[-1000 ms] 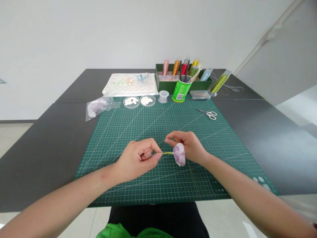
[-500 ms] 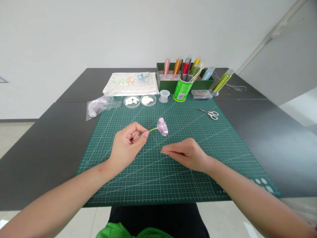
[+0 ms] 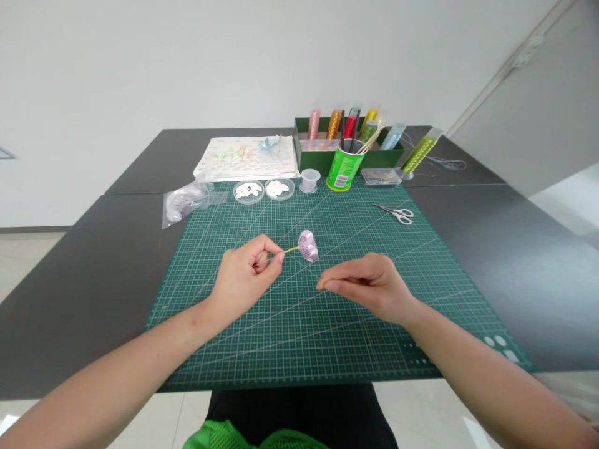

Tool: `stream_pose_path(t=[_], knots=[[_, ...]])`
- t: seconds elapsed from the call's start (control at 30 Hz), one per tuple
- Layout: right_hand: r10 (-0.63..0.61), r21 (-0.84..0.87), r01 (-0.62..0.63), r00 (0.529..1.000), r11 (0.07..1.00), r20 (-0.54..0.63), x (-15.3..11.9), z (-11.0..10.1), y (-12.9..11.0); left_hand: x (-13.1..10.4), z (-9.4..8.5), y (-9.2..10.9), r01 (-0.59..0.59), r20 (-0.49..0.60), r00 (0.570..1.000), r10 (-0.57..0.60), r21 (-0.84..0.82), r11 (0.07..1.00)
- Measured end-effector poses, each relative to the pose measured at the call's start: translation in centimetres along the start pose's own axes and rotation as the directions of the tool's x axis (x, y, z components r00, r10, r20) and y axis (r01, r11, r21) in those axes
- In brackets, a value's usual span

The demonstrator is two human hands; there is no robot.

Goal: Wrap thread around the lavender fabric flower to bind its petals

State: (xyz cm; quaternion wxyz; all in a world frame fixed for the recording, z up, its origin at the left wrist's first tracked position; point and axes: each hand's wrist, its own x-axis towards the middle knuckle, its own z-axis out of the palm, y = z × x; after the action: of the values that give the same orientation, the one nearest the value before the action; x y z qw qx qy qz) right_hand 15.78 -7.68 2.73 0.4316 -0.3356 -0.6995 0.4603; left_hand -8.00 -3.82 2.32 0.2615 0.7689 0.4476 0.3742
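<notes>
My left hand (image 3: pixel 248 268) pinches the thin green stem of a pale purple artificial flower (image 3: pixel 307 246) between thumb and forefinger. The bloom points right, above the green cutting mat (image 3: pixel 281 337). My right hand (image 3: pixel 367 284) hovers below and to the right of the bloom, apart from it, with thumb and fingertips pressed together. Whatever is in that pinch, if anything, is too small to make out; a faint thread-like line seems to run down on the mat beneath that hand.
White-handled scissors (image 3: pixel 401 216) lie at the mat's right. Along the back stand a green can (image 3: pixel 342 171), a clear spool (image 3: pixel 309 181), two dishes of white pieces (image 3: pixel 248 191) and a dark green box (image 3: pixel 322 159) with thread tubes. A plastic bag (image 3: pixel 180 202) lies back left.
My right hand has shifted right and slightly up, away from the flower. My left hand has dipped a little, and the bloom has turned slightly.
</notes>
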Motion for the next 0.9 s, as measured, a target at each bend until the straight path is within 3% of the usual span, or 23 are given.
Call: stream_pose_path(t=[0.13,0.37,0.73,0.9], knots=[[0.024,0.102,-0.018,0.998,0.995,-0.055,0.0,-0.2,0.0,-0.2,0.5,-0.2,-0.066,0.171,0.983,0.060,0.029,0.997],[0.071,0.104,-0.053,0.981,0.993,-0.179,0.3,-0.6,0.5,-1.3,1.3,0.5,-0.086,0.408,0.908,0.100,-0.052,0.995],[0.190,0.022,-0.190,0.949,0.981,-0.252,1.2,0.0,1.5,-1.9,1.3,1.1,-0.013,0.478,0.871,0.114,-0.208,0.978],[0.232,-0.023,-0.239,0.959,0.971,-0.163,1.3,0.2,2.5,-2.0,1.0,1.3,-0.064,0.404,0.899,0.170,-0.264,0.962]])
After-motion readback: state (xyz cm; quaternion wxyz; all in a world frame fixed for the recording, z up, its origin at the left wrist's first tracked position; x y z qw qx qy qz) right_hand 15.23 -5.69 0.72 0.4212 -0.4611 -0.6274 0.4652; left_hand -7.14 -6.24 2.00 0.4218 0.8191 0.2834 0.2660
